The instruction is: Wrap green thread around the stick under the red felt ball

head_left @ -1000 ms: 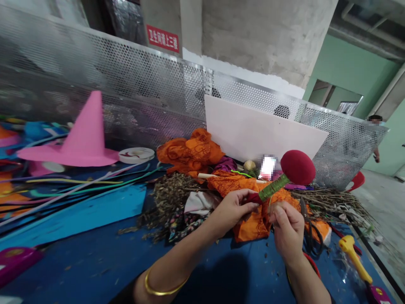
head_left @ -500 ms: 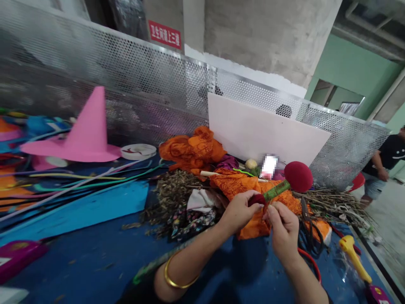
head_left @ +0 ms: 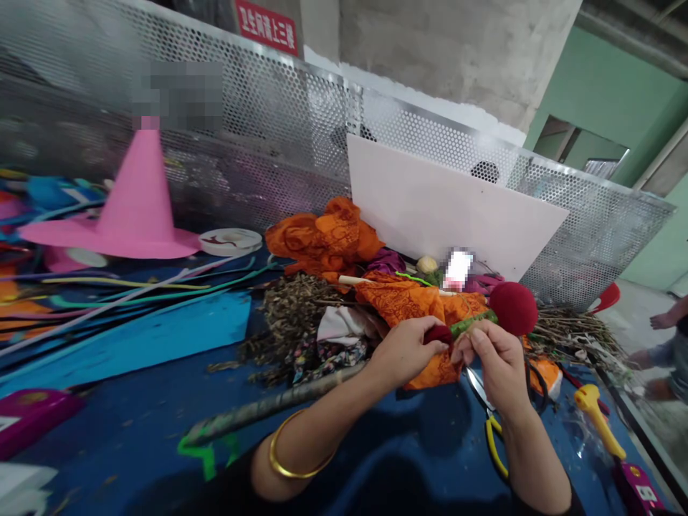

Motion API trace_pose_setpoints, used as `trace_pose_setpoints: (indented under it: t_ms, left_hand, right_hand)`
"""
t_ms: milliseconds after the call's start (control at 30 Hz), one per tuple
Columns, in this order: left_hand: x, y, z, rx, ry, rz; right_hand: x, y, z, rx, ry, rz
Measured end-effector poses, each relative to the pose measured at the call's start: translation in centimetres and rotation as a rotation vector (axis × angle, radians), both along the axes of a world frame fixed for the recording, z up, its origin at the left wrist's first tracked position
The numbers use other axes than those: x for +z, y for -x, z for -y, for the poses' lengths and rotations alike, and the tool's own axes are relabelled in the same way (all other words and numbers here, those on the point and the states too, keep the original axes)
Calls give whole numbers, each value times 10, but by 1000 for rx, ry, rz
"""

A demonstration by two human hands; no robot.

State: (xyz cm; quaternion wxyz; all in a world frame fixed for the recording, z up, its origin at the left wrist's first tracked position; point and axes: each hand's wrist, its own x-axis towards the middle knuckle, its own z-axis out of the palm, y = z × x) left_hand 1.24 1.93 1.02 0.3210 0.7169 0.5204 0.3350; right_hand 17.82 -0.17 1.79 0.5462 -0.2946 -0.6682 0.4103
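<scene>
A stick with a round red ball head [head_left: 514,308] and a green wrap [head_left: 473,322] below it is held up over the table, like a mallet. My left hand [head_left: 408,347] is closed around its dark red wrapped part. A long mottled pole [head_left: 269,405] with bright green tape at its end runs under my left forearm; whether it is the same stick is hidden. My right hand [head_left: 491,358] pinches beside the green wrap, and what its fingertips hold is too small to make out. Scissors [head_left: 488,412] with yellow and black handles show just below my right hand.
Orange cloth [head_left: 387,294] and dried plants [head_left: 295,315] lie behind my hands. A pink pointed hat [head_left: 137,201], blue sheet [head_left: 177,344] and foam strips are left. A white board [head_left: 446,215] leans on the mesh barrier. A yellow-handled tool [head_left: 599,423] lies right, near a person's hand [head_left: 663,320].
My right hand has moved up against the green wrap, covering part of it. The scissors and the long pole now show more clearly. The view has shifted slightly; the person at right has moved.
</scene>
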Motion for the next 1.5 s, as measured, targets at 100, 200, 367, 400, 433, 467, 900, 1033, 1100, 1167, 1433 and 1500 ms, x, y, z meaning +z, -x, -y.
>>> trace_pose_setpoints:
  t_ms: [100,200,367,400,433,467,900,1033,1100,1167,1433,1500]
  left_hand:
    - [0,-3,4,-9,6,-94]
    - [-1,-5,7,-11,-13,-171]
    - [4,-8,16,-14,-71,-292]
    - [5,-9,18,-6,-78,-329]
    - [6,-10,20,3,-84,-369]
    - [7,-11,21,11,-90,-408]
    - [6,-10,23,-2,-156,-597]
    - [4,-13,27,-30,-231,-710]
    - [1,-15,28,-64,-336,-757]
    - [-4,-16,29,-88,-466,-781]
    - [-18,-17,26,-40,-811,-750]
    - [-19,-17,26,-61,-841,-759]
  right_hand:
    - [6,-2,-2,-74,-57,86]
    - [9,-2,-6,-163,-66,119]
    - [8,-1,-12,-206,-8,85]
    - [7,-1,-14,-203,5,82]
    - [7,-1,-15,-199,18,77]
    - [6,0,-16,-193,31,74]
    - [9,11,-8,-131,37,89]
    - [3,11,-14,-165,76,51]
    - [0,9,-18,-187,138,54]
    - [-3,6,-22,-216,173,77]
    - [-4,1,-27,-271,168,124]
    - [-6,1,-29,-268,165,132]
